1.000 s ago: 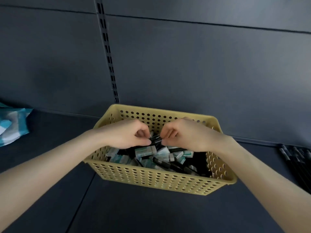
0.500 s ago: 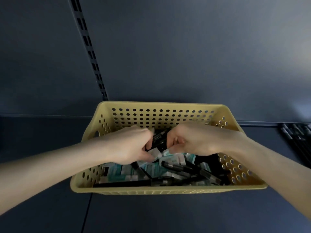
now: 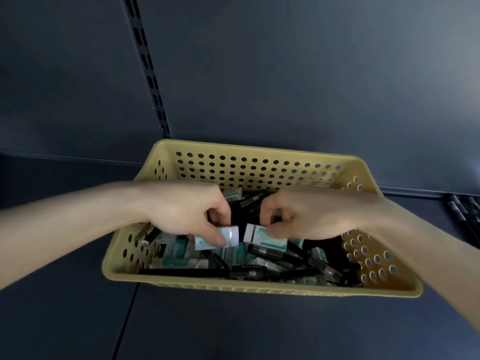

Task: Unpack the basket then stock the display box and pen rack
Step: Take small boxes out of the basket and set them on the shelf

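Observation:
A yellow perforated basket (image 3: 259, 288) stands on the dark shelf, filled with several black pens (image 3: 298, 258) and small white-and-teal eraser packs. Both hands are inside it. My left hand (image 3: 187, 211) pinches one eraser pack (image 3: 228, 236) between thumb and fingers. Beside it, my right hand (image 3: 304, 216) pinches another eraser pack (image 3: 262, 236). The two packs are lifted slightly above the pile and sit a small gap apart.
A dark back wall with a slotted upright rail (image 3: 148, 68) rises behind the basket. More black pens (image 3: 465, 216) lie at the right edge of the shelf. A seam in the shelf (image 3: 124, 323) runs toward me at the lower left.
Both hands were working on black pens together; now each pinches an eraser pack instead. The view has shifted closer and to the right, and the blue-white packet at left has left the frame.

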